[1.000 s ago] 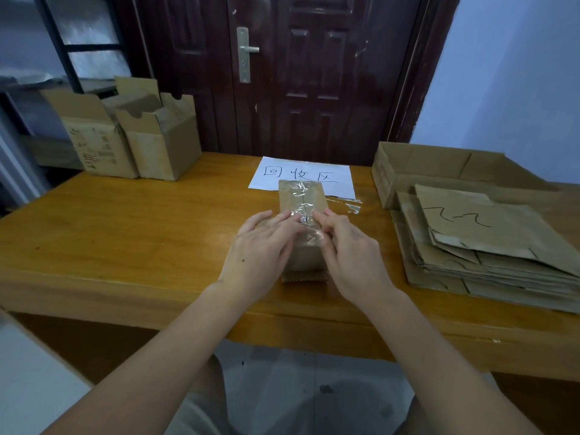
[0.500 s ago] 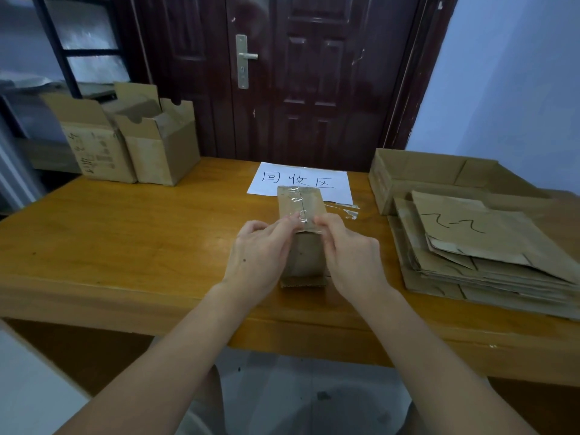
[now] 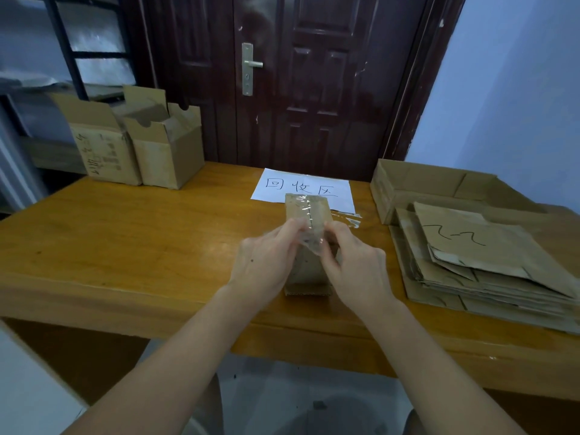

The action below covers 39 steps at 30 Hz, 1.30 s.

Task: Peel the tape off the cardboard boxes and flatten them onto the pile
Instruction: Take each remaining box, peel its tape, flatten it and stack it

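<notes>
Small cardboard box (image 3: 309, 243) stands upright on the wooden table (image 3: 125, 246), directly between my two hands, its top face reaching away beyond my fingertips. A strip of clear tape (image 3: 309, 238) runs down the middle of that top face and hangs loose and crumpled at the near edge.

My left hand (image 3: 266, 262): fingers pressed together and curled onto the box's left side, fingertips pinching the loose tape at the top edge. My right hand (image 3: 351, 265): fingers curled in from the right, also pinching the crumpled tape; fingertips of both hands nearly meet over the seam. Exact thumb positions: cannot tell, hidden behind the box.

A loose scrap of clear tape (image 3: 345, 218) lies on the table just past my right fingertips, at the corner of a white paper sheet with handwritten characters (image 3: 303, 189), which is beyond the box.

Pile of flattened cardboard (image 3: 477, 262) sits well to the right of my right hand, with an open shallow carton (image 3: 423, 183) behind it. Two opened cardboard boxes (image 3: 138, 146) stand far left, well apart from my left hand.
</notes>
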Each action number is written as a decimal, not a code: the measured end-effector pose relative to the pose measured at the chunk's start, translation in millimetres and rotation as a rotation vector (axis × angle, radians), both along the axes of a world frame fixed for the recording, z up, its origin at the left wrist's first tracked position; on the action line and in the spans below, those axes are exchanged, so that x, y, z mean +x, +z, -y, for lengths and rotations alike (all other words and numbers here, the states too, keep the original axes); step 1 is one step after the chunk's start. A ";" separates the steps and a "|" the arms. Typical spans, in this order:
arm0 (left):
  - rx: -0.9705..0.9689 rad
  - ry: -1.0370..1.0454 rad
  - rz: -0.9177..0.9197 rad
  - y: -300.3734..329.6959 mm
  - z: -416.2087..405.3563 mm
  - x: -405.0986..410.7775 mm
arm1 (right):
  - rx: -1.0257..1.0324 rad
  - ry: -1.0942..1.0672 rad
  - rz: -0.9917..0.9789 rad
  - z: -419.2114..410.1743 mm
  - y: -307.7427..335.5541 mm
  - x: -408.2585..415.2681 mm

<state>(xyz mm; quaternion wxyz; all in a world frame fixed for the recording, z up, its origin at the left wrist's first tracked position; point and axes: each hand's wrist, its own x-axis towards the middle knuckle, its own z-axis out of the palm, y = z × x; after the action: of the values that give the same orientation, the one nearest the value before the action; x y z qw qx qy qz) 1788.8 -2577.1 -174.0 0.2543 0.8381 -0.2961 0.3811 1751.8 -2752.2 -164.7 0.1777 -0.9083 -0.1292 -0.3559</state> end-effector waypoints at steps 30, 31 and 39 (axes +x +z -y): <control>0.085 0.150 -0.241 2.5 5.8 -19.1 | -0.130 -0.101 -0.201 32.9 8.1 1.2; 0.087 0.141 -0.244 2.8 0.1 -16.7 | -0.146 -0.106 -0.181 33.0 7.3 -0.4; 0.290 0.320 -0.368 17.7 -22.5 10.6 | 0.027 0.152 -0.301 22.9 26.0 -12.4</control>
<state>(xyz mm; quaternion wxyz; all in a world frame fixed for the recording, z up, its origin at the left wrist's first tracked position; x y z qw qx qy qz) 1799.5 -2554.6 -156.3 0.1180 0.9569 -0.1603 0.2114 1739.4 -2775.1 -138.7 0.2337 -0.9365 -0.1646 -0.2030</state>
